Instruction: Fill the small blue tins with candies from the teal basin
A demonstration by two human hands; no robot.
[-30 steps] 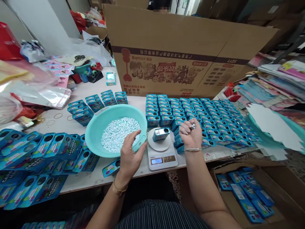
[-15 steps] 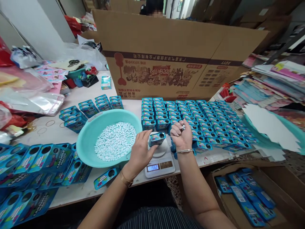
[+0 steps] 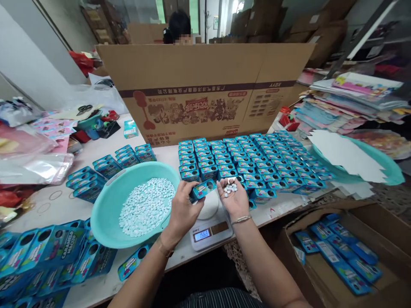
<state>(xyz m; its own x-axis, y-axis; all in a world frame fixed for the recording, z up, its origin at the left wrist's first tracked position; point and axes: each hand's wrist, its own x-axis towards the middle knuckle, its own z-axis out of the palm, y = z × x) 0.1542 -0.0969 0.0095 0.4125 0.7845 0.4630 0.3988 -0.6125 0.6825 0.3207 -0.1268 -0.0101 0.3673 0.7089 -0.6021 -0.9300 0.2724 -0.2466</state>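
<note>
Working beside blue boxes (image 3: 48, 252) reading "CARAMELO". Gripping a small tin (image 3: 204, 189) in the left hand (image 3: 184, 205) at the scale (image 3: 221, 231), cradling pale pellets (image 3: 230, 188) in the upturned right hand (image 3: 238, 205), near a teal basin (image 3: 104, 214) of more. Facing an upside-down-printed carton (image 3: 199, 68).

My left hand (image 3: 185, 209) hides part of the scale (image 3: 210, 241); right of it, the view's edge cuts off an open carton (image 3: 391, 239).

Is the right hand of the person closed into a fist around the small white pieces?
No, the right hand is open with the palm up, and the small white pieces lie visible on it.
</note>
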